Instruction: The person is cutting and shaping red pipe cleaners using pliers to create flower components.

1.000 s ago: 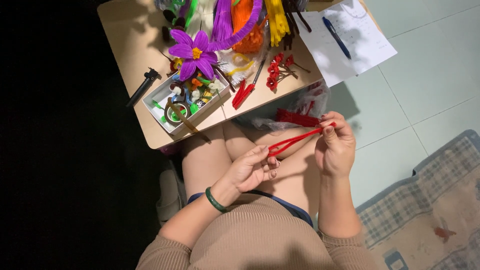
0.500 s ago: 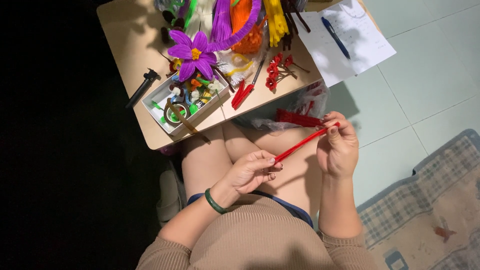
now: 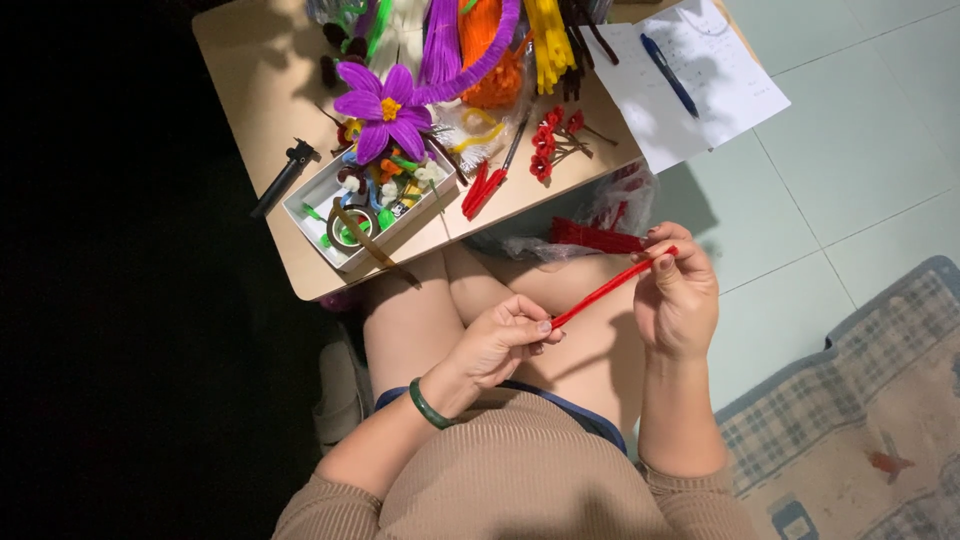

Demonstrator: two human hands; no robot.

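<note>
Overhead, I see a clear plastic bag (image 3: 600, 225) of red stems at the table (image 3: 250, 70) edge and a white tray (image 3: 350, 205) holding tape rolls and small bits. Over the lap, my left hand (image 3: 500, 340) and right hand (image 3: 675, 295) each pinch one end of a red pipe cleaner (image 3: 610, 288) stretched between the fingertips.

pipe cleaner bundles (image 3: 480, 40) cut off at top, rug (image 3: 860, 420) cropped

A home craft corner: pale green floor tiles (image 3: 850, 170), a checked fabric rug (image 3: 850, 430) at the lower right, and a small tan wooden bench (image 3: 260, 80) crowded with colourful fuzzy craft stems (image 3: 480, 40) along its far edge.
</note>
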